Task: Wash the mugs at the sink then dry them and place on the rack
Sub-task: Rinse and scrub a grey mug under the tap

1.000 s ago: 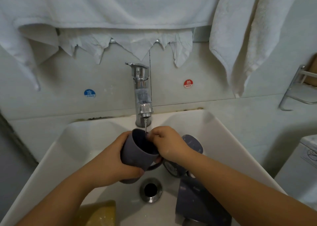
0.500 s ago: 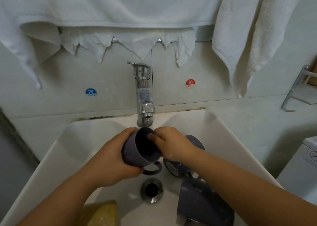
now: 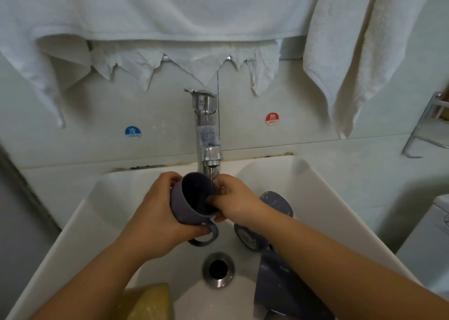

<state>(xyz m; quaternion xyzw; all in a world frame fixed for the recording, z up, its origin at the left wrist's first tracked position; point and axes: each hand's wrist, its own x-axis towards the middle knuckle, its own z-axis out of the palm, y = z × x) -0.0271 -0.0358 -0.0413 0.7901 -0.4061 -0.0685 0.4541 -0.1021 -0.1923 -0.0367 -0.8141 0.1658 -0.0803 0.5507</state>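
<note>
Fingers of both hands grip the mug point(image 3: 187, 205) under the faucet point(image 3: 206, 130), above two mugs point(image 3: 257, 232).

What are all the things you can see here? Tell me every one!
held mug: one, grey-purple, tilted under the tap.
other mugs: at least two, grey-purple, in the basin under the right arm.
tap: one, shiny silver, behind the basin, thin stream running.
sink: one, white.
drain: one, silver, basin bottom.
sponge: one, yellow, bottom left of basin.
towels: several, white, hanging above.
stickers: blue COLD sticker at left, red HOT sticker at right, on the wall.
rack: one, metal, far right.
left hand: grips the mug's outside.
right hand: fingers on the mug's rim.
</note>
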